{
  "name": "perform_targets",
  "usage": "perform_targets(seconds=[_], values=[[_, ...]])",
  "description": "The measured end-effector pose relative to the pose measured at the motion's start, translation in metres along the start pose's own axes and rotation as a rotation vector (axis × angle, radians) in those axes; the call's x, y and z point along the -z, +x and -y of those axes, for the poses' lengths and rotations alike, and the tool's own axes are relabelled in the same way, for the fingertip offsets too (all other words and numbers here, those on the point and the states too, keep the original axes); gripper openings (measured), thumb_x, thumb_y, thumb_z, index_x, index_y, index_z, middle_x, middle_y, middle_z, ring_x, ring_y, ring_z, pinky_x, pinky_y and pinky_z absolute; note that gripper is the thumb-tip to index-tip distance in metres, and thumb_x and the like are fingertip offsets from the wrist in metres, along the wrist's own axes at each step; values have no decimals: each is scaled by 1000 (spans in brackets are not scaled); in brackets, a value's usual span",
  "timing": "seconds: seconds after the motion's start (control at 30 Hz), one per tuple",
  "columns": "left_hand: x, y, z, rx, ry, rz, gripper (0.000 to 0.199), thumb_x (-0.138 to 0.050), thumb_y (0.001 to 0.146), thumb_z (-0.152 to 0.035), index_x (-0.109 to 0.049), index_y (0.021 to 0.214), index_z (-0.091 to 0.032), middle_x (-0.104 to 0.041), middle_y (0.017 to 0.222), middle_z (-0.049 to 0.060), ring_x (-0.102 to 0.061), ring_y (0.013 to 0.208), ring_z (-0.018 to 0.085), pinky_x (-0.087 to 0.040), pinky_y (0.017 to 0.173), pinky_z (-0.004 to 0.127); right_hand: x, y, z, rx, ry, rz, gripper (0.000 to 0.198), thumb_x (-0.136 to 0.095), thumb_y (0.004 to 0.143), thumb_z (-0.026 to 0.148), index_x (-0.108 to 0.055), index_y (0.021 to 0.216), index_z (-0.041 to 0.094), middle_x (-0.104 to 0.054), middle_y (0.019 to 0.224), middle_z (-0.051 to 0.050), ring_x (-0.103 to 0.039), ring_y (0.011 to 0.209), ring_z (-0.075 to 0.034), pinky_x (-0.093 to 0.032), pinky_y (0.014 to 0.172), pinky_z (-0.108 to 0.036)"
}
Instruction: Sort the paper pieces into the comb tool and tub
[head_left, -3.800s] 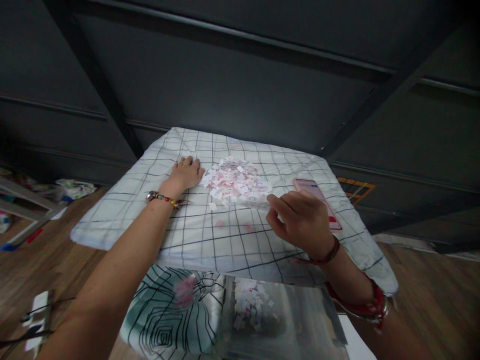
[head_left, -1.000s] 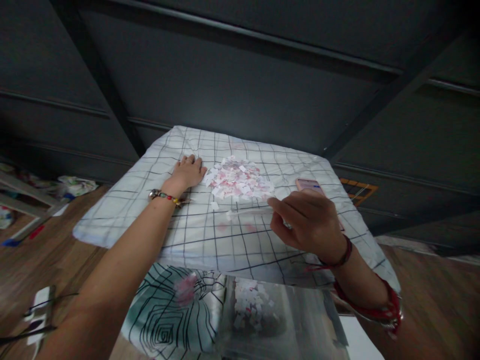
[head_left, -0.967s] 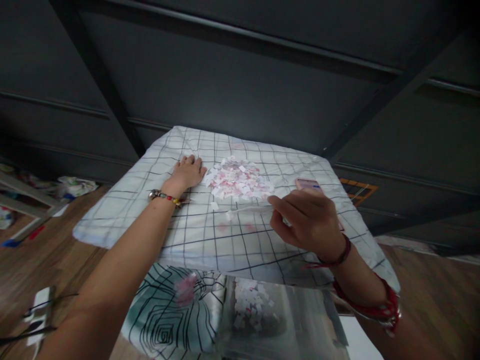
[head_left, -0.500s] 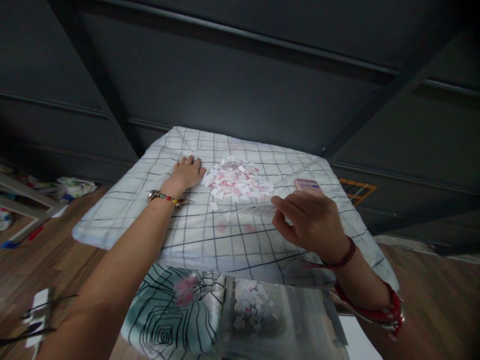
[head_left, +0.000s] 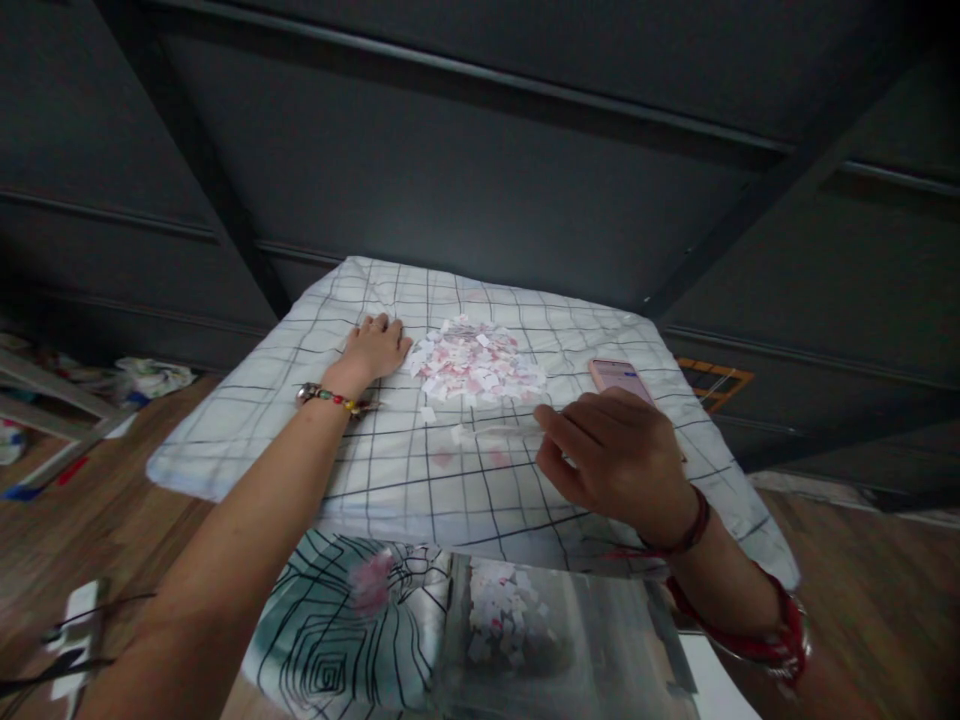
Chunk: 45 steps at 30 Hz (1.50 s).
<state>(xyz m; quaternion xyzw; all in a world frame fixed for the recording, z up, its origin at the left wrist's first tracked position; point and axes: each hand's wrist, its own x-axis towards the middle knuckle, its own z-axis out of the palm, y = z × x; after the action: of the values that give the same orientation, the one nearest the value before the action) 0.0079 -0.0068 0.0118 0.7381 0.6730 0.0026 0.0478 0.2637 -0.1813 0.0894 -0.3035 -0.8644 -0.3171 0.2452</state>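
Note:
A pile of small white and pinkish paper pieces [head_left: 480,360] lies on a checked white cloth [head_left: 390,490]. My left hand [head_left: 377,347] rests palm down at the pile's left edge, fingers stretched out on the cloth. In front of the pile, my right hand [head_left: 611,450] is closed in a pinch on a thin pale strip [head_left: 499,431], which points left just above the cloth. The strip is blurred and half see-through, so its kind is unclear. One loose paper piece [head_left: 427,414] lies apart from the pile. Behind my right hand is a phone [head_left: 619,376], partly covered.
Below the table's front edge stands a see-through container [head_left: 600,640] with more paper pieces [head_left: 501,610] inside. Beside it is a teal patterned cushion [head_left: 330,630]. A dark panelled wall [head_left: 450,170] rises behind the table. A power strip [head_left: 79,630] lies on the floor at left.
My right hand has shifted slightly left and down, with the pale strip moving along and more of the phone showing. My left hand has stayed in place on the cloth.

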Motion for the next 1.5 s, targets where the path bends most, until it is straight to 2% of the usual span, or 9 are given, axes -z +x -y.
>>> perform_targets(seconds=[0.27, 0.57, 0.83, 1.1, 1.37, 1.5], values=[[1, -2, -1, 1, 26, -4, 58, -22, 99, -40, -35, 149, -13, -30, 158, 16, -27, 145, 34, -28, 115, 48, -1, -6, -11, -11, -116, -21, 15, -52, 83, 13, -67, 83, 13, -55, 57, 0, -45, 59, -14, -33, 56, -30], [3, -3, -3, 2, 23, -5, 57, -23, 99, -39, -37, 148, -13, -32, 157, 16, -28, 145, 33, -29, 115, 48, -2, -6, -5, 10, -53, -12, 15, -52, 85, 13, -67, 84, 11, -56, 56, 0, -45, 57, -14, -34, 55, -30], [3, -3, -2, 13, 23, 0, 58, -23, 99, -41, -35, 149, -13, -30, 158, 14, -26, 145, 33, -28, 116, 47, -4, -11, -12, -18, -142, -44, 13, -54, 84, 12, -67, 84, 11, -56, 56, 0, -46, 58, -14, -34, 54, -30], [2, -3, -3, 23, 13, 9, 59, -22, 100, -41, -33, 150, -14, -27, 160, 13, -24, 147, 33, -26, 117, 47, -8, -7, -15, 19, -107, -9, 17, -51, 84, 12, -67, 80, 13, -55, 56, 0, -44, 57, -14, -34, 53, -30], [1, -1, -1, 12, 15, 7, 59, -22, 99, -42, -34, 150, -15, -28, 160, 13, -25, 146, 33, -27, 116, 48, 11, -14, -19, 37, 10, 26, 15, -52, 84, 12, -67, 83, 12, -55, 56, 1, -44, 55, -13, -35, 54, -30], [0, 0, -1, 12, 7, -5, 58, -22, 99, -41, -35, 149, -15, -30, 159, 13, -26, 146, 33, -27, 116, 49, 11, -14, -19, 2, 14, 20, 14, -52, 84, 13, -66, 84, 13, -56, 56, 1, -46, 56, -13, -35, 55, -30]])
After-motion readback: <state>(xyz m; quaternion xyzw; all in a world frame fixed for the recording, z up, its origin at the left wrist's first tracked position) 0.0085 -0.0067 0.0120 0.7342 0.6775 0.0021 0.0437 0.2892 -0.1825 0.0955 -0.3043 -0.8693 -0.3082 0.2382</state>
